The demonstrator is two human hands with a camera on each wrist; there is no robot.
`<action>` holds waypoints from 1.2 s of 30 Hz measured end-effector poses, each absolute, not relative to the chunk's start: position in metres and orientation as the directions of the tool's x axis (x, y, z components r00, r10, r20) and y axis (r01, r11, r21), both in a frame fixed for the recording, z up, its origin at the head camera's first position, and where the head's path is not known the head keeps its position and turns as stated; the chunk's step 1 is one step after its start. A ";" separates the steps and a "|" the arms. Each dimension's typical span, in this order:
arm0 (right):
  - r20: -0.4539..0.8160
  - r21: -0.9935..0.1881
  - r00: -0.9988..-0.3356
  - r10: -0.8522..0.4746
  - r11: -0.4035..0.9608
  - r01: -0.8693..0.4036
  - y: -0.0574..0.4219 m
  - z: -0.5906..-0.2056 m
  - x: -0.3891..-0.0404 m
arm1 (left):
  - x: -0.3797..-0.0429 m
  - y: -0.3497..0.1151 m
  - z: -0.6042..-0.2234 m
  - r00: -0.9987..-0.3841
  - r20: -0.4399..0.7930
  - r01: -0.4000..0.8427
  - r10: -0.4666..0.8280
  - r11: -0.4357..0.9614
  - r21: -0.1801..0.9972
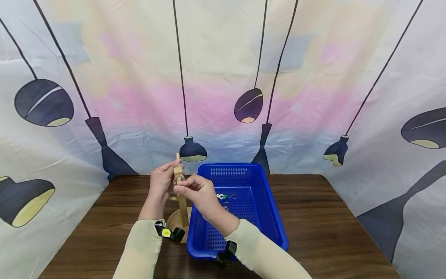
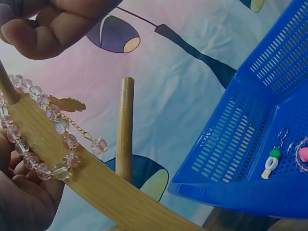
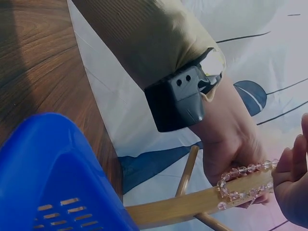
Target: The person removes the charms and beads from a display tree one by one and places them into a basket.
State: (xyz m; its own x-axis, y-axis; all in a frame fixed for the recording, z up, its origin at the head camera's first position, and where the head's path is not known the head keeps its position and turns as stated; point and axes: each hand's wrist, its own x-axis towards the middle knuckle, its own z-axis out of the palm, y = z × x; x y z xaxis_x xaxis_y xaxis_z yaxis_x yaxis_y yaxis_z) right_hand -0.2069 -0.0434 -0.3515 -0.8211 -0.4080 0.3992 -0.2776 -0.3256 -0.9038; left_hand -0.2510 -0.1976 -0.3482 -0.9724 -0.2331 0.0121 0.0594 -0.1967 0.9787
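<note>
A wooden stand point(image 1: 183, 211) with a curved post and round pegs rises beside the basket. Near the post's top hangs a bracelet point(image 2: 70, 158) of clear pink beads, looped around a peg, with a gold leaf-shaped charm and a short chain. My left hand point(image 1: 162, 180) is behind the upper post, fingers curled against it and close to the beads; its fingertips are partly hidden. From the other side my right hand point(image 1: 200, 192) comes near the bracelet. In the left wrist view its fingers are loosely bent above the beads, apart from them, with nothing visible between them.
A blue plastic basket point(image 1: 273, 211) stands right of the stand, under my right forearm. Inside lie a keychain point(image 2: 271, 162) with green and white parts and a pink beaded item point(image 2: 303, 154). Both are on a dark wooden table point(image 1: 313, 217) before a printed curtain.
</note>
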 end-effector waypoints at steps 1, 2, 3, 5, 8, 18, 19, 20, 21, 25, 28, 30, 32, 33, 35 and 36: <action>0.405 -0.903 -0.820 -0.405 -0.319 -0.288 -0.043 -0.352 -0.207 | -0.251 -0.198 -0.348 -0.973 0.012 0.057 -0.232 -0.191 0.980; 0.411 -0.902 -0.818 -0.403 -0.311 -0.301 -0.043 -0.352 -0.207 | -0.250 -0.198 -0.347 -0.973 0.010 0.054 -0.232 -0.184 0.981; 0.418 -0.900 -0.815 -0.401 -0.303 -0.313 -0.043 -0.351 -0.207 | -0.249 -0.199 -0.347 -0.972 0.011 0.054 -0.234 -0.177 0.983; 0.430 -0.899 -0.811 -0.398 -0.276 -0.341 -0.042 -0.351 -0.207 | -0.247 -0.199 -0.346 -0.969 0.021 0.060 -0.246 -0.152 0.987; 0.436 -0.898 -0.804 -0.403 -0.246 -0.364 -0.041 -0.350 -0.208 | -0.246 -0.201 -0.344 -0.966 0.021 0.057 -0.257 -0.134 0.989; 0.424 -0.905 -0.814 -0.396 -0.208 -0.370 -0.041 -0.347 -0.209 | -0.236 -0.223 -0.348 -0.907 0.118 0.228 -0.404 -0.236 0.945; 0.428 -0.903 -0.812 -0.396 -0.206 -0.376 -0.042 -0.348 -0.209 | -0.235 -0.225 -0.349 -0.890 0.125 0.271 -0.439 -0.288 0.918; 0.430 -0.903 -0.812 -0.396 -0.203 -0.379 -0.042 -0.348 -0.209 | -0.233 -0.227 -0.352 -0.871 0.123 0.313 -0.476 -0.343 0.886; 0.430 -0.903 -0.812 -0.395 -0.200 -0.381 -0.042 -0.348 -0.209 | -0.230 -0.229 -0.354 -0.853 0.121 0.352 -0.507 -0.388 0.852; 0.430 -0.903 -0.815 -0.388 -0.189 -0.386 -0.041 -0.348 -0.209 | -0.220 -0.232 -0.368 -0.824 0.084 0.443 -0.561 -0.544 0.713; 0.431 -0.902 -0.816 -0.386 -0.187 -0.388 -0.041 -0.348 -0.209 | -0.211 -0.229 -0.383 -0.832 0.044 0.459 -0.553 -0.642 0.614; 0.434 -0.901 -0.814 -0.386 -0.191 -0.390 -0.041 -0.348 -0.209 | -0.206 -0.225 -0.394 -0.839 0.011 0.451 -0.544 -0.684 0.573; 0.433 -0.901 -0.814 -0.389 -0.202 -0.383 -0.042 -0.349 -0.209 | -0.201 -0.219 -0.404 -0.847 -0.026 0.433 -0.531 -0.718 0.545; 0.432 -0.902 -0.814 -0.389 -0.206 -0.380 -0.042 -0.348 -0.208 | -0.199 -0.215 -0.410 -0.852 -0.042 0.423 -0.522 -0.733 0.533; 0.427 -0.904 -0.815 -0.393 -0.213 -0.371 -0.042 -0.348 -0.208 | -0.195 -0.208 -0.419 -0.858 -0.052 0.408 -0.510 -0.740 0.535; 0.425 -0.905 -0.815 -0.394 -0.214 -0.368 -0.042 -0.348 -0.207 | -0.194 -0.205 -0.422 -0.863 -0.048 0.405 -0.502 -0.747 0.528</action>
State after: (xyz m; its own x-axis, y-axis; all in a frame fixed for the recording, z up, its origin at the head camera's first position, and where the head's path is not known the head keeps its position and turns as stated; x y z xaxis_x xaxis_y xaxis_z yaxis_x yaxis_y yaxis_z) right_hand -0.2072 -0.0421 -0.3481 -0.8151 -0.3935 0.4252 -0.3684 -0.2144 -0.9046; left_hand -0.1942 -0.2053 -0.4222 -0.8633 -0.5025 -0.0479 0.4053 -0.7466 0.5276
